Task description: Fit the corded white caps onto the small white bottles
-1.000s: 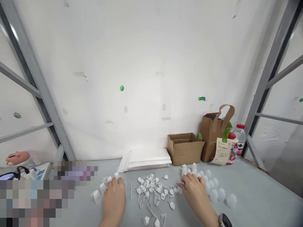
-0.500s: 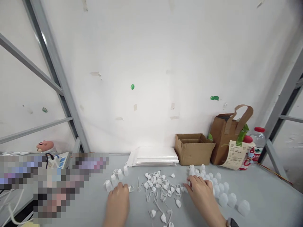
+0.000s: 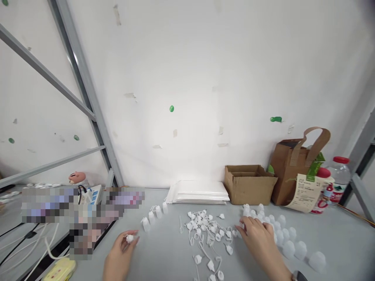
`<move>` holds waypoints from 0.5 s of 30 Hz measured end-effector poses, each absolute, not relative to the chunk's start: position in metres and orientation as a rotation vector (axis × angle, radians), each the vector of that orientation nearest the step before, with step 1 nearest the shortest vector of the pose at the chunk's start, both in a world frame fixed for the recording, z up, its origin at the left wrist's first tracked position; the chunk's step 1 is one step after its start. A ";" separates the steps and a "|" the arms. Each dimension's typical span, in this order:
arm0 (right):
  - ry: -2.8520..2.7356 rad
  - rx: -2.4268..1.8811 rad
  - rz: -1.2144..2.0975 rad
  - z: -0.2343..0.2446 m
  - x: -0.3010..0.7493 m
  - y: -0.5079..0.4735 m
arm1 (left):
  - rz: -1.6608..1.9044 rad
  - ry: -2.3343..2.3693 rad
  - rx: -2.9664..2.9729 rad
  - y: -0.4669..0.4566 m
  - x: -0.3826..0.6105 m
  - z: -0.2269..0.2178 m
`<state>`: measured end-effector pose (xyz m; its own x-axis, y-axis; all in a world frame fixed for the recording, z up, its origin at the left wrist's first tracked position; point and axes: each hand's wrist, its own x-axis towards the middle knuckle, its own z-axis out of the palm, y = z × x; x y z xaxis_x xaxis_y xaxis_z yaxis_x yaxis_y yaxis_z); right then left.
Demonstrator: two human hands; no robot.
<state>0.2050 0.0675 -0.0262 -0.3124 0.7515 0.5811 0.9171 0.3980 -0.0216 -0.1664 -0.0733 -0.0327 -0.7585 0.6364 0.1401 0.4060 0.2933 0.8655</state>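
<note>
Drawing back from the standing row point(image 3: 154, 216), the left hand point(image 3: 118, 255) is now pinching one white cap point(image 3: 129, 237) at its fingertips. The right hand point(image 3: 258, 240) is lying spread against the bottles point(image 3: 288, 244), beside the cap pile point(image 3: 205, 230). Behind them, the open box point(image 3: 249, 189) is hiding its inside, and the slip point(image 3: 306, 191) on the bag point(image 3: 288, 168) is reading too small to make out.

Four small white bottles point(image 3: 151, 217) stand in one row at the left. The bigger group point(image 3: 288, 246) at the right has more than ten, not countable exactly. The loose caps point(image 3: 202, 228) in the middle are too many to count. One cap point(image 3: 129, 237) is between the fingers of the left hand point(image 3: 118, 259). Behind are one cardboard box point(image 3: 249, 190), one paper bag point(image 3: 288, 171) and two red-lidded drink bottles point(image 3: 338, 177).
</note>
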 end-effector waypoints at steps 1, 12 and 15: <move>-2.147 -1.420 -0.430 -0.026 0.205 0.068 | 1.474 2.298 0.968 -0.070 -0.167 -0.034; -2.138 -1.410 -0.415 -0.028 0.205 0.068 | 1.335 2.449 1.100 -0.052 -0.165 -0.034; -2.162 -1.424 -0.411 -0.027 0.204 0.068 | 1.291 2.459 1.090 -0.051 -0.162 -0.033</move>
<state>0.2044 0.0677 -0.0269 -0.3164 0.7587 0.5694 0.9148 0.4029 -0.0285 -0.1624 -0.0513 -0.0329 -0.7222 0.6666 0.1847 0.5306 0.3626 0.7661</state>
